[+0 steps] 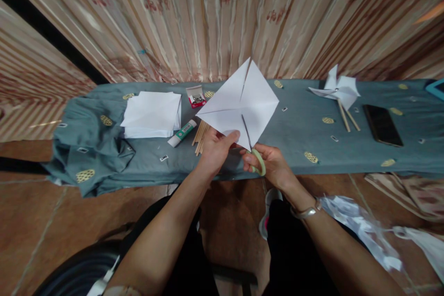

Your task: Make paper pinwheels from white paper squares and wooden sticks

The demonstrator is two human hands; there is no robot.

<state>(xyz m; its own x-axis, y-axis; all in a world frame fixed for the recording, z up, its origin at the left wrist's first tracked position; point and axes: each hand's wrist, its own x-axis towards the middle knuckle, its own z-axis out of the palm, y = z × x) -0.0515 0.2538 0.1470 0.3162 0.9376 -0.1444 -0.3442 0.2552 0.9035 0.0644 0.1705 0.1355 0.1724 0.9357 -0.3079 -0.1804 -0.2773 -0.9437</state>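
Observation:
My left hand pinches the lower left edge of a white paper square, thumb on top. The square is held corner-up above the cloth, with slits running inward from its top and left corners. In my right hand are scissors with pale green handles. Their dark blade lies over the paper at the bottom corner, pointing toward the middle. Beneath the left side of the paper lie several thin wooden sticks, partly hidden. A glue stick is just left of them.
A stack of white paper and a small red box of metal pins sit on the left. Rightward lie a paper pinwheel with sticks and a black phone. A curtain hangs behind; a plastic bag of paper scraps is below.

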